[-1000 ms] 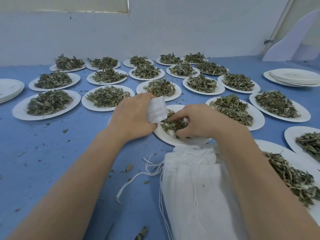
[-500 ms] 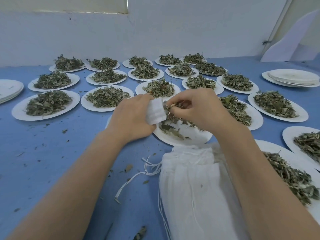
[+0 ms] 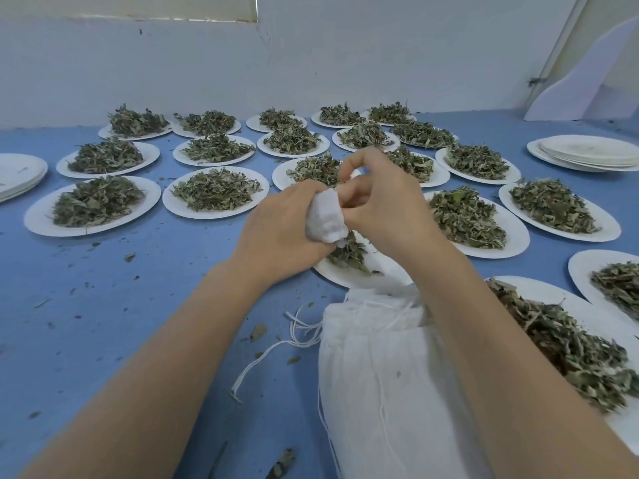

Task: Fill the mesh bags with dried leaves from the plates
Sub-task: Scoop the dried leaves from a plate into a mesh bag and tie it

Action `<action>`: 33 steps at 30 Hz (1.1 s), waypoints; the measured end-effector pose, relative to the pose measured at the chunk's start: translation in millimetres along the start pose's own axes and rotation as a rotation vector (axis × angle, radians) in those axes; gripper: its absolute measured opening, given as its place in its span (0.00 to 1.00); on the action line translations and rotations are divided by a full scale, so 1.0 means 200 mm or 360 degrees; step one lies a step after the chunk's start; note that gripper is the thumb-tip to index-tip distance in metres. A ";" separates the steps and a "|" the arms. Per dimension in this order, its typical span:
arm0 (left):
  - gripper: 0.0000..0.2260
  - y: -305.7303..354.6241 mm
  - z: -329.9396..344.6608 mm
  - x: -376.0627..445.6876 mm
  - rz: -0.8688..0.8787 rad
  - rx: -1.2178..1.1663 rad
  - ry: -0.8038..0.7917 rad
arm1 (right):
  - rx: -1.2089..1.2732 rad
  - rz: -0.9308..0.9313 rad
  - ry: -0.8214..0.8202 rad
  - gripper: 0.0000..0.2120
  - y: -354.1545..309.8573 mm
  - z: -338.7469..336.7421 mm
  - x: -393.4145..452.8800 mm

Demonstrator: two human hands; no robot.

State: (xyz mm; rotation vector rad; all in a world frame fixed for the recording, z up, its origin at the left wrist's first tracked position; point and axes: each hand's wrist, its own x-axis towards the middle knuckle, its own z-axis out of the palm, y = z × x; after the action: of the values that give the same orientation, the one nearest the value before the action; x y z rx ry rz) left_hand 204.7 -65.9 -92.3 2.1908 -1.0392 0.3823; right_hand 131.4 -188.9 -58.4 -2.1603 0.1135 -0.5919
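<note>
A white wall is seen behind a blue worktop (image 3: 103, 305) covered w/ white plates heaped w/ dried leaves, e.g. one at far left (image 3: 91, 205); stacks of bare plates (image 3: 587, 152) sit at the right edge. Nearest the body, a pile of spare mesh bags (image 3: 387, 392) is laid lengthwise, drawstrings trailing left. Just beyond it, the near plate (image 3: 363, 274) is mostly emptied, a few leaves left. Directly above it, a small mesh bag (image 3: 326, 216) is gripped by the left hand (image 3: 280, 233), mouth turned toward the right hand (image 3: 377, 209). The right fingers are curled at the bag's mouth, touching it; what is pinched can't be told. Judged: leaves are being pushed in.
</note>
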 end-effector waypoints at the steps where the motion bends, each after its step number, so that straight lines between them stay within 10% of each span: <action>1: 0.18 0.00 0.00 0.00 0.0002 -0.0010 0.0008 | 0.0013 0.0014 -0.0086 0.16 -0.01 0.00 0.00; 7: 0.19 -0.04 -0.04 0.00 -0.0103 0.0022 0.0079 | 0.0366 -0.0012 -0.0174 0.10 -0.01 -0.09 -0.01; 10: 0.20 -0.06 -0.05 0.01 -0.0141 0.0089 0.0070 | -0.0170 0.0009 -0.0047 0.13 0.05 -0.13 0.01; 18: 0.19 -0.09 -0.06 0.01 -0.0129 0.0278 0.0007 | -0.1051 0.0110 -0.0865 0.23 0.12 0.00 0.04; 33: 0.18 -0.10 -0.05 0.01 -0.0114 0.0310 -0.0034 | -0.1144 0.0081 -0.0714 0.15 0.11 0.02 0.02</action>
State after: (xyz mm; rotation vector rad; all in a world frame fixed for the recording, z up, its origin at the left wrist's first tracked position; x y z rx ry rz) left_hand 221.4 -50.5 -94.0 2.4027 -0.9667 0.4444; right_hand 139.9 -200.2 -76.8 -2.9188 0.1507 -0.0041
